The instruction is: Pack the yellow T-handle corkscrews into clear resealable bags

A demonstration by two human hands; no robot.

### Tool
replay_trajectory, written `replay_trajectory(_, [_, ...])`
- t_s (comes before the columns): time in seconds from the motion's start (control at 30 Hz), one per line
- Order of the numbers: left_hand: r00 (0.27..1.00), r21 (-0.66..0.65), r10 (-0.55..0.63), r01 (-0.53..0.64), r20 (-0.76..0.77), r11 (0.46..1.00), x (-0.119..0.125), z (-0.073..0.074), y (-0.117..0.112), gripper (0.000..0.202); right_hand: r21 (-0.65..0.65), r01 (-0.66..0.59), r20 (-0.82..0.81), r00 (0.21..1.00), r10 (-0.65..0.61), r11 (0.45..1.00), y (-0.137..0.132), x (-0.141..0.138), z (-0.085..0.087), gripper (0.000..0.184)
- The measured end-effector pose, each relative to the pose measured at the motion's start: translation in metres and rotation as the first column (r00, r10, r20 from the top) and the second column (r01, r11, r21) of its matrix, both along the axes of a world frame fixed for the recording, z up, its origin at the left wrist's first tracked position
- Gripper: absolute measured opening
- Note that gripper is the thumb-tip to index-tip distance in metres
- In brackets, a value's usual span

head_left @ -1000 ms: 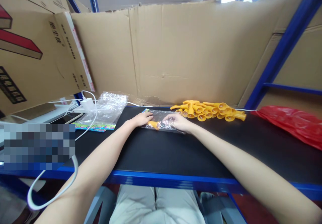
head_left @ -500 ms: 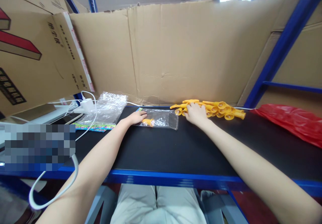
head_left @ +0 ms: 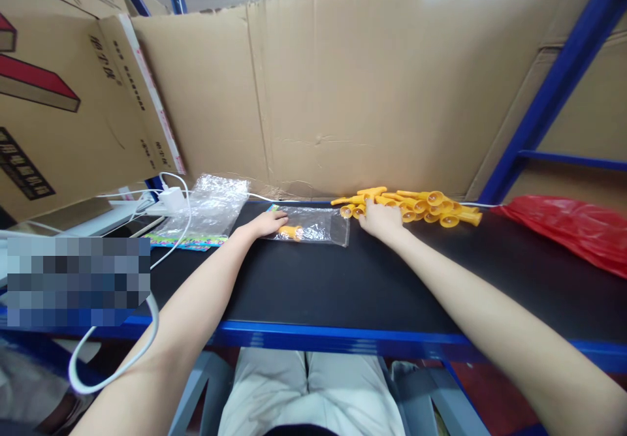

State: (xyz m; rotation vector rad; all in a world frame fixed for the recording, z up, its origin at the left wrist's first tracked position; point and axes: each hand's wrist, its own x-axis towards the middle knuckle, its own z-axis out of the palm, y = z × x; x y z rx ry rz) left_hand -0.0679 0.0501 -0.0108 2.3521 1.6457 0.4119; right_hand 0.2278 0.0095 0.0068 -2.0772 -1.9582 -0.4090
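Observation:
My left hand (head_left: 267,223) rests over the left end of a clear plastic bag (head_left: 330,226), its fingers closed on that end and covering most of a coloured strip. Inside the bag lies one orange-yellow plastic piece (head_left: 290,232). To the right, my right hand (head_left: 383,220) reaches into a pile of yellow plastic pipe-shaped pieces (head_left: 434,207), each with a thin stem and a round cup. The fingers are curled around a yellow piece (head_left: 373,192) at the pile's left top. Their tips are partly hidden.
More clear bags with a colourful strip (head_left: 210,211) lie left, crossed by a white cable and a charger (head_left: 171,199). A red plastic bag (head_left: 568,227) lies right. Cardboard (head_left: 343,96) stands behind the black tabletop (head_left: 343,286). A blue post (head_left: 543,96) rises right.
My right hand's fingers have curled in at the pile, and the yellow piece at its top left has shifted. The left hand stays on the bag. The view has tilted slightly.

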Motion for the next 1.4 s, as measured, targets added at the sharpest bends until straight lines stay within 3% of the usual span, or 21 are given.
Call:
replay_trajectory(0.13, [1.000,-0.003,0.005,-0.005,-0.018,1.000,0.000,0.001,-0.001,0.052,0.024,0.048,-0.202,0.978,-0.042,0.999,0.002,0.008,0.012,0.044])
replay_trajectory(0.23, [0.999,0.001,0.005,-0.005,-0.036,1.000,0.000,0.000,0.000,0.053,0.133,0.100,-0.397,0.917,-0.039,0.986,0.004,0.019,0.023,0.036])
replay_trajectory(0.37, [0.999,0.004,0.013,-0.013,-0.049,1.000,-0.003,-0.001,0.004,0.054,0.321,0.075,-0.561,0.818,0.126,0.944,0.010,0.032,0.031,0.028])
replay_trajectory(0.43, [0.999,0.002,0.020,-0.020,-0.042,1.000,-0.006,-0.002,0.006,0.054,0.346,0.008,-0.611,0.761,0.218,0.938,0.011,0.032,0.033,0.027])
replay_trajectory(0.53, [0.999,0.005,0.026,-0.025,-0.029,1.000,-0.010,-0.003,0.007,0.054,0.275,-0.123,-0.662,0.695,0.281,0.954,0.008,0.025,0.036,0.025])
replay_trajectory(0.67, [1.000,0.014,0.031,-0.031,-0.003,0.999,-0.015,-0.005,0.010,0.053,0.157,-0.287,-0.652,0.689,0.317,0.945,-0.003,0.016,0.041,0.020])
replay_trajectory(0.87, [0.999,0.011,0.042,-0.042,-0.016,0.999,-0.016,-0.004,0.010,0.052,-0.001,-0.499,-0.698,0.622,0.357,0.867,-0.005,0.014,0.038,0.018])
replay_trajectory(1.03, [0.999,-0.023,0.035,-0.036,-0.034,0.999,-0.016,-0.003,0.010,0.055,-0.133,-0.534,-0.732,0.621,0.281,0.835,-0.008,0.008,0.029,0.023])
replay_trajectory(1.1, [0.999,-0.027,0.029,-0.030,-0.032,0.999,-0.018,-0.003,0.011,0.057,-0.196,-0.585,-0.755,0.603,0.260,0.787,-0.009,0.007,0.027,0.026])
replay_trajectory(1.2, [0.999,-0.039,0.018,-0.019,-0.026,0.999,-0.018,-0.003,0.011,0.059,-0.325,-0.690,-0.742,0.610,0.278,0.646,-0.012,0.008,0.024,0.035])
replay_trajectory(1.27, [1.000,-0.060,-0.008,0.006,-0.024,0.998,-0.016,-0.001,0.008,0.061,-0.378,-0.721,-0.711,0.628,0.317,0.580,-0.015,0.007,0.023,0.041])
replay_trajectory(1.4, [0.995,-0.118,-0.101,0.097,-0.026,0.988,-0.006,0.005,-0.001,0.065,-0.370,-0.734,-0.650,0.643,0.405,0.570,-0.022,-0.005,0.023,0.042])
